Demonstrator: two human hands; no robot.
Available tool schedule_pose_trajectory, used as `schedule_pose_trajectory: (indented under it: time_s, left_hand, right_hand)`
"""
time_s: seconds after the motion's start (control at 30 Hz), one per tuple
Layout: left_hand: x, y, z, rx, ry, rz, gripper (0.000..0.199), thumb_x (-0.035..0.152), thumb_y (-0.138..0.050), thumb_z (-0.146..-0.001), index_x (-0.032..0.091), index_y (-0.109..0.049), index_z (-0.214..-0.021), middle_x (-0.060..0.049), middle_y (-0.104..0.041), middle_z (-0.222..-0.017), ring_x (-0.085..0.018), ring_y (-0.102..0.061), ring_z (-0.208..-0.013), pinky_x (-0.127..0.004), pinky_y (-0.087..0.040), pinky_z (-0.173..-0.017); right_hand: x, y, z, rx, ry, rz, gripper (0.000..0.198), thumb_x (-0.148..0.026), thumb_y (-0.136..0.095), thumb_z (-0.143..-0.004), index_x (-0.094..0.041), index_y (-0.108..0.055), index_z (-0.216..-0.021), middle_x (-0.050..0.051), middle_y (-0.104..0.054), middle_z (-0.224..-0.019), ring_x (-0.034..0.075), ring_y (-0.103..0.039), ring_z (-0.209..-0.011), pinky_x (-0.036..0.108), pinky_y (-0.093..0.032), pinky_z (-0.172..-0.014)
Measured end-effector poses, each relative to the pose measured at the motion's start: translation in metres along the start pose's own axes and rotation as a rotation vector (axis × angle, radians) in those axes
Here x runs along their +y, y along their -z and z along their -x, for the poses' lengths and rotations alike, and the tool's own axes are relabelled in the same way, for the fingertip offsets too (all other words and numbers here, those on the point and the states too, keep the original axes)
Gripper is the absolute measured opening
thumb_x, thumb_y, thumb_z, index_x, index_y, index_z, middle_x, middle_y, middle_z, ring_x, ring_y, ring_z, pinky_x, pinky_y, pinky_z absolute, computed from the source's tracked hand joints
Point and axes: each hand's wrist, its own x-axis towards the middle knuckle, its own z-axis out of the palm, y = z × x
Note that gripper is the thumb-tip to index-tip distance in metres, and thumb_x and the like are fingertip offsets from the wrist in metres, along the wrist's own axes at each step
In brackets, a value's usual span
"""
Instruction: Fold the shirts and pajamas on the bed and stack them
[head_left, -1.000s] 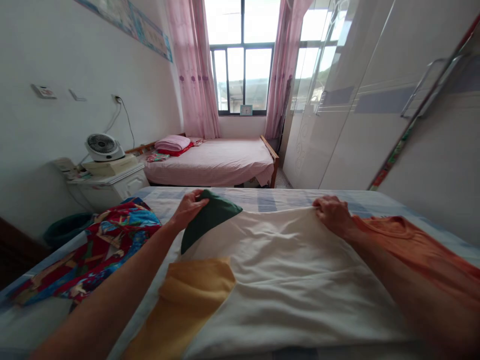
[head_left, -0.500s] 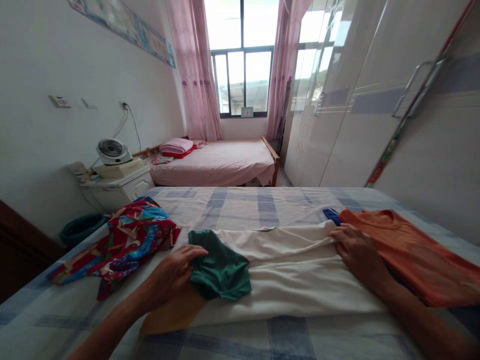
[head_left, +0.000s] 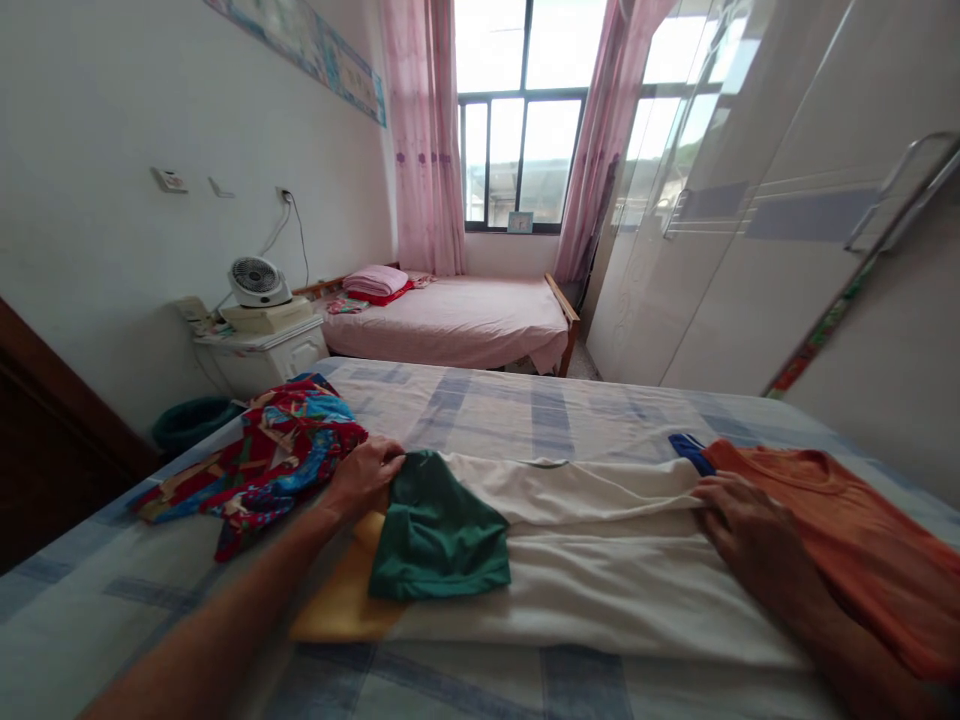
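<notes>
A white shirt [head_left: 600, 580] with a green sleeve [head_left: 442, 530] and a yellow part [head_left: 349, 600] lies partly folded on the checked bed. The sleeve is laid across the white cloth. My left hand [head_left: 367, 468] is closed in a pinch at the upper left corner of the green part. At the shirt's right end, my right hand [head_left: 739, 515] has its fingers bent over the edge of the white cloth, gripping it; the thumb is mostly hidden. Just right of that hand lies a folded orange T-shirt [head_left: 847, 530], with blue cloth [head_left: 691, 452] showing at its left.
Crumpled red and blue patterned clothing [head_left: 277, 450] lies left of my left arm. The blue-and-white bed sheet [head_left: 450, 680] is under everything. Beyond are a pink bed [head_left: 465, 315], a nightstand [head_left: 262, 355] with a fan [head_left: 257, 282], and white wardrobes [head_left: 720, 250] on the right.
My left hand has moved up to the top left corner of the green sleeve, which now lies flatter. The right hand stays at the white edge. The view has turned slightly left.
</notes>
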Motion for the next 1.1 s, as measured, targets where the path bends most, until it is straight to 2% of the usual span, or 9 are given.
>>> schedule_pose_trajectory:
  time_s: [0.2, 0.3, 0.43, 0.53, 0.63, 0.77, 0.87, 0.97, 1.1]
  left_hand:
    - [-0.017, 0.002, -0.014, 0.12, 0.137, 0.145, 0.036, 0.037, -0.038, -0.08, 0.017, -0.067, -0.083, -0.004, -0.068, -0.072, -0.02, -0.064, -0.072, -0.025, -0.046, -0.061]
    - [-0.023, 0.002, -0.015, 0.175, 0.168, 0.057, 0.032, 0.033, -0.04, -0.079, 0.016, -0.067, -0.083, -0.006, -0.07, -0.082, -0.021, -0.064, -0.079, -0.026, -0.047, -0.068]
    - [-0.006, -0.002, -0.006, 0.255, -0.085, 0.076, 0.035, 0.035, -0.039, -0.084, 0.017, -0.066, -0.097, -0.008, -0.066, -0.11, -0.021, -0.061, -0.1, -0.03, -0.047, -0.09]
    - [0.011, -0.008, 0.004, 0.159, -0.354, 0.051, 0.039, 0.041, -0.038, -0.09, 0.021, -0.066, -0.108, -0.006, -0.058, -0.128, -0.022, -0.049, -0.122, -0.035, -0.037, -0.106]
    - [0.014, -0.018, 0.012, -0.003, -0.483, -0.05, 0.044, 0.045, -0.038, -0.092, 0.025, -0.059, -0.125, -0.004, -0.045, -0.143, -0.025, -0.032, -0.136, -0.043, -0.029, -0.112]
    - [0.001, -0.03, 0.015, -0.143, -0.463, -0.182, 0.051, 0.049, -0.04, -0.091, 0.029, -0.045, -0.137, -0.006, -0.037, -0.147, -0.029, -0.028, -0.138, -0.05, -0.029, -0.11]
    - [-0.004, -0.033, 0.015, -0.154, -0.45, -0.222, 0.054, 0.051, -0.041, -0.091, 0.031, -0.038, -0.14, -0.005, -0.034, -0.149, -0.028, -0.029, -0.138, -0.049, -0.028, -0.111]
    - [-0.003, -0.033, 0.014, -0.137, -0.439, -0.225, 0.055, 0.052, -0.042, -0.09, 0.031, -0.038, -0.14, -0.005, -0.034, -0.149, -0.028, -0.03, -0.137, -0.048, -0.029, -0.111]
    - [-0.002, -0.033, 0.014, -0.125, -0.434, -0.209, 0.055, 0.051, -0.044, -0.089, 0.031, -0.039, -0.14, -0.005, -0.035, -0.148, -0.027, -0.032, -0.137, -0.047, -0.029, -0.111]
  right_hand:
    - [-0.005, 0.013, -0.006, 0.071, -0.043, 0.001, 0.025, -0.032, -0.042, -0.081, -0.022, -0.063, -0.088, 0.01, -0.067, -0.106, 0.03, -0.056, -0.109, 0.047, -0.041, -0.089]
    - [-0.004, 0.018, -0.005, -0.078, -0.016, -0.125, 0.021, -0.026, -0.045, -0.074, -0.025, -0.065, -0.081, 0.006, -0.069, -0.103, 0.028, -0.059, -0.106, 0.043, -0.044, -0.09]
    - [-0.001, 0.026, -0.016, -0.145, -0.232, -0.227, 0.027, -0.029, -0.041, -0.078, -0.024, -0.066, -0.089, 0.005, -0.07, -0.099, 0.023, -0.064, -0.094, 0.035, -0.049, -0.083]
    - [-0.004, 0.025, -0.036, -0.149, -0.302, -0.162, 0.033, -0.037, -0.038, -0.085, -0.021, -0.065, -0.097, 0.008, -0.068, -0.104, 0.024, -0.062, -0.099, 0.035, -0.047, -0.084]
    - [-0.005, 0.013, -0.051, -0.233, -0.256, -0.11, 0.03, -0.039, -0.043, -0.084, -0.021, -0.066, -0.089, 0.01, -0.068, -0.101, 0.024, -0.061, -0.099, 0.033, -0.046, -0.084]
    - [-0.002, -0.01, -0.056, -0.214, -0.379, -0.055, 0.029, -0.038, -0.041, -0.084, -0.019, -0.063, -0.079, 0.011, -0.067, -0.091, 0.025, -0.061, -0.091, 0.035, -0.047, -0.078]
    - [0.0, -0.018, -0.054, -0.17, -0.492, -0.04, 0.031, -0.038, -0.039, -0.085, -0.019, -0.063, -0.08, 0.012, -0.065, -0.096, 0.025, -0.061, -0.088, 0.035, -0.046, -0.072]
    - [-0.003, -0.016, -0.052, -0.174, -0.455, 0.033, 0.027, -0.032, -0.04, -0.084, -0.019, -0.063, -0.081, 0.013, -0.064, -0.099, 0.027, -0.06, -0.096, 0.036, -0.046, -0.072]
    - [-0.008, -0.008, -0.049, -0.017, -0.281, 0.098, 0.029, -0.019, -0.039, -0.082, -0.015, -0.061, -0.1, 0.014, -0.062, -0.107, 0.026, -0.054, -0.106, 0.038, -0.043, -0.086]
